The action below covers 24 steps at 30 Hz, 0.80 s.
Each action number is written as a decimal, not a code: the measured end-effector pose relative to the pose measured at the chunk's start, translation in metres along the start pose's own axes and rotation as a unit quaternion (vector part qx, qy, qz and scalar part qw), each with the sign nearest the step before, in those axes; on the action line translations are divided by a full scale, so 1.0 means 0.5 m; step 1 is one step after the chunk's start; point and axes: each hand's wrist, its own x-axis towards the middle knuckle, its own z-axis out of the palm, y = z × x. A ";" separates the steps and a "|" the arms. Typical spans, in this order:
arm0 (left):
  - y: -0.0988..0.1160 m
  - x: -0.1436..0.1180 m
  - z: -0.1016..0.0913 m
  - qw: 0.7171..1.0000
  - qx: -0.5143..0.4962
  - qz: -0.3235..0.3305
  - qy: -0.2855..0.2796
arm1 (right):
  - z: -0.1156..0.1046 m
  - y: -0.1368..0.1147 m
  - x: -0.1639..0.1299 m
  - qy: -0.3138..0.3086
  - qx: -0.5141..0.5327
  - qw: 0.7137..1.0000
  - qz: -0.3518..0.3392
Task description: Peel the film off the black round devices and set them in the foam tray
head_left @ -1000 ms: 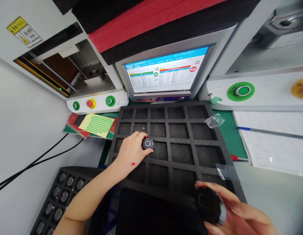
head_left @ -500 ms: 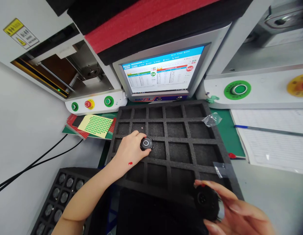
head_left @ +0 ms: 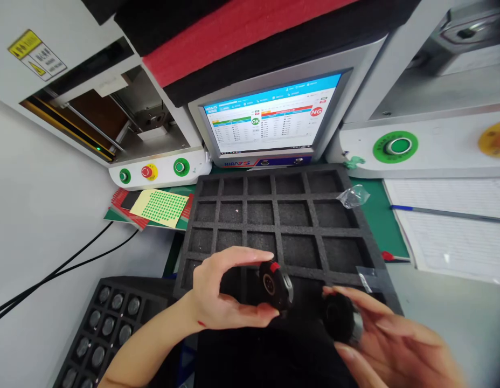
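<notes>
My left hand point(head_left: 229, 291) pinches a round black watch case point(head_left: 275, 285) by its edges, thumb below and index finger above. Its back, with a ringed sensor, faces left, and a small red sticker is on its upper edge. Lower right, my right hand point(head_left: 395, 334) grips a second dark watch case point(head_left: 342, 319) with a silvery rim; a bit of red shows at its top. The two cases are apart, both over the near part of a black foam tray point(head_left: 277, 215) with square pockets. A small red mark is on my left wrist.
A second foam tray point(head_left: 145, 312) holding several round pieces stands lower left. Behind are a screen point(head_left: 270, 121) showing OK and NG, and machines with a green button point(head_left: 398, 146). A green-dot sticker sheet point(head_left: 163, 207), clear plastic point(head_left: 354, 196) and a pen point(head_left: 448, 213) on paper lie around.
My left hand has come from the tray's middle toward me and to the right with its watch case, now tilted upright. My right hand has shifted only slightly, still holding its case.
</notes>
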 end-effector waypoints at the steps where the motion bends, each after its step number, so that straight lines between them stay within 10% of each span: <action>1: 0.002 -0.004 -0.001 1.000 -0.016 0.000 0.007 | 0.001 -0.004 0.004 0.005 -0.022 1.000 -0.002; 8: 0.030 -0.021 -0.010 0.990 -0.135 -0.028 0.034 | 0.000 -0.001 0.071 -0.024 -0.193 0.977 -0.092; 14: 0.068 -0.038 -0.020 0.981 -0.172 -0.064 0.063 | 0.010 0.037 0.191 -0.114 -0.427 0.876 -0.195; 24: 0.085 -0.072 -0.032 0.991 0.062 -0.055 0.104 | 0.073 0.025 0.243 -0.218 -0.423 0.866 -0.151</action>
